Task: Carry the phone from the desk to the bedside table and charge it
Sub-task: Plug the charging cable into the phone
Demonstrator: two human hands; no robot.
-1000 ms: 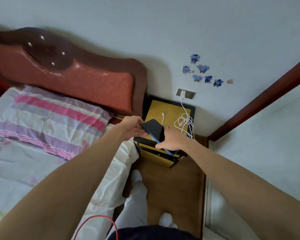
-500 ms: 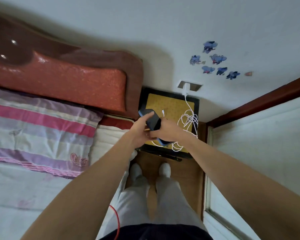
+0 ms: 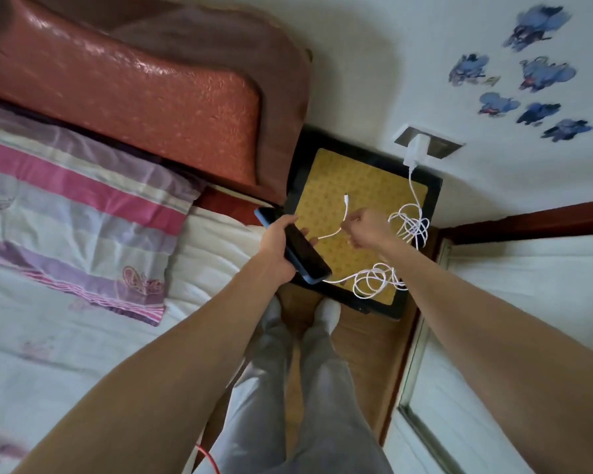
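The dark phone [image 3: 302, 249] with a blue case is held in my left hand [image 3: 277, 239], above the left edge of the bedside table [image 3: 326, 176], a black-framed table with a yellow patterned top. My right hand [image 3: 368, 228] is over the table's middle, fingers closed on the white charging cable [image 3: 374, 277]. The cable's free plug end [image 3: 346, 197] sticks up between my two hands, apart from the phone. The cable lies in tangled loops on the table and runs up to a white charger [image 3: 416, 148] plugged into the wall socket.
The bed with a striped pillow [image 3: 83, 213] and red padded headboard [image 3: 144, 97] lies directly left of the table. A wooden door frame [image 3: 528, 217] and wall close in on the right. My legs stand on the wooden floor before the table.
My right hand has let go of the phone and taken hold of the cable near its plug end. My left hand now holds the phone alone, shifted left.
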